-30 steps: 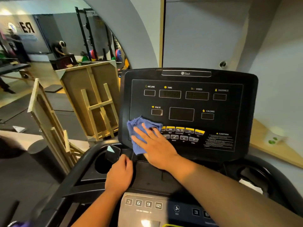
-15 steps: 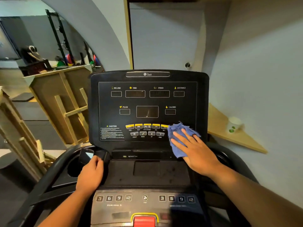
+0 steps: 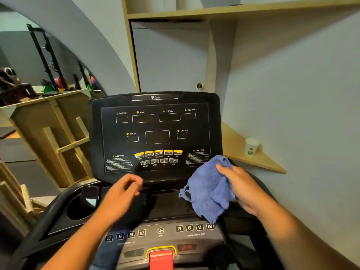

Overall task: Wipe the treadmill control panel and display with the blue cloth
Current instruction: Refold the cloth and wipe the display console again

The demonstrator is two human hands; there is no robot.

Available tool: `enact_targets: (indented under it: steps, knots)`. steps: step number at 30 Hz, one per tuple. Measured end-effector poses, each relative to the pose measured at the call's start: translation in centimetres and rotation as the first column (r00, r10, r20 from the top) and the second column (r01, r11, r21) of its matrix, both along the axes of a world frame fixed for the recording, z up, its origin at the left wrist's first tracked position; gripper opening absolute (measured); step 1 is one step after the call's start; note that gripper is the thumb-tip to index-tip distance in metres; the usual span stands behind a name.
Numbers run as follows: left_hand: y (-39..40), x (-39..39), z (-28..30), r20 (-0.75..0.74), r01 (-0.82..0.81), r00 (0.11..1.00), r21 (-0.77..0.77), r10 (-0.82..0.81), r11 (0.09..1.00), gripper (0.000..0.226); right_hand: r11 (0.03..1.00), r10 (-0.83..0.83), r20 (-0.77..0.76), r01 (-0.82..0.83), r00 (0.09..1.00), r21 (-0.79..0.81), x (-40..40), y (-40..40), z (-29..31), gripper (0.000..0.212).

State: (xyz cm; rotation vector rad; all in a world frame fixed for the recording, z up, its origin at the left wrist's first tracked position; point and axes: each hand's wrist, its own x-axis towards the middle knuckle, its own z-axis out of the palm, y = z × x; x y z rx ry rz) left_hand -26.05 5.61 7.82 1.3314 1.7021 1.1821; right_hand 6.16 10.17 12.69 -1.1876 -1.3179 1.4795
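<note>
Blue cloth point(image 3: 209, 189) hangs pinched in the right hand point(image 3: 240, 189), off the control panel point(image 3: 155, 133) just ahead. Left hand point(image 3: 122, 193) loosely curled, empty. Wiping paused; next, cloth needs flattening against display point(image 3: 157, 137).

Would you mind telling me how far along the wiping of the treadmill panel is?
Done: nothing on the display panel itself shows which parts have been wiped. In hand: the right hand holds the blue cloth lifted off the panel, hanging loose over the tray; the left hand hovers near the panel's lower edge. Left: likely the upper readouts and the lower button strip.
</note>
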Motion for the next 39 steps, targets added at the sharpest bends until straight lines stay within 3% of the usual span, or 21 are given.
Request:
enact_targets:
  steps: [1,2,4,5,7,10,12,18,23,28,35,39]
  knots:
    - [-0.6,1.5,1.1,0.088,0.101,0.991,-0.020,-0.098,0.995,0.008,0.998,0.005,-0.112,-0.013,0.994,-0.069,-0.8,-1.2,1.0,0.023]
    - [-1.0,2.7,2.1,0.172,0.189,0.968,-0.032,-0.181,0.982,0.020,0.992,0.000,-0.196,-0.025,0.981,-0.123,-1.7,-2.3,1.7,0.024]
    - [-1.9,4.6,3.0,0.383,0.335,0.882,-0.103,-0.273,0.937,0.066,0.976,-0.004,-0.336,-0.070,0.942,-0.207,-3.3,-4.0,2.6,0.027]
    - [-2.7,5.3,3.5,0.450,0.405,0.836,-0.118,-0.314,0.907,0.070,0.966,0.000,-0.404,-0.104,0.915,-0.238,-4.0,-4.7,2.9,0.030]
    - [-4.2,5.9,3.8,0.513,0.476,0.781,-0.119,-0.356,0.872,0.056,0.944,-0.032,-0.477,-0.131,0.878,-0.304,-5.4,-6.0,2.6,0.038]
    - [-5.9,5.5,3.0,0.621,0.438,0.731,-0.108,-0.284,0.892,0.042,0.869,-0.018,-0.576,-0.273,0.817,-0.414,-7.2,-7.4,1.3,0.061]
    - [-6.9,4.4,3.0,0.660,0.383,0.713,-0.083,-0.237,0.920,0.039,0.843,0.007,-0.629,-0.343,0.777,-0.414,-7.8,-7.8,0.6,0.060]
    - [-9.3,0.8,5.4,0.724,0.168,0.680,-0.002,-0.114,0.986,0.034,0.951,0.166,-0.469,-0.266,0.867,-0.155,-8.2,-8.8,0.8,0.045]
    - [-10.3,-0.9,6.7,0.710,0.165,0.689,0.048,-0.150,0.985,0.017,0.981,0.182,-0.309,-0.193,0.934,-0.004,-9.4,-9.2,2.1,0.050]
    - [-10.5,-2.4,7.0,0.725,0.210,0.652,0.112,-0.225,0.971,0.038,0.972,0.226,-0.181,-0.209,0.957,0.113,-10.2,-9.3,3.2,0.051]
    - [-9.9,-3.6,6.9,0.583,0.251,0.772,0.086,-0.253,0.964,0.039,0.973,0.181,-0.108,-0.162,0.978,0.166,-11.1,-9.0,3.5,0.041]
    - [-10.1,-3.8,7.9,0.486,0.244,0.837,0.083,-0.253,0.966,0.029,0.978,0.170,-0.130,-0.151,0.977,0.146,-11.2,-8.5,3.9,0.029]
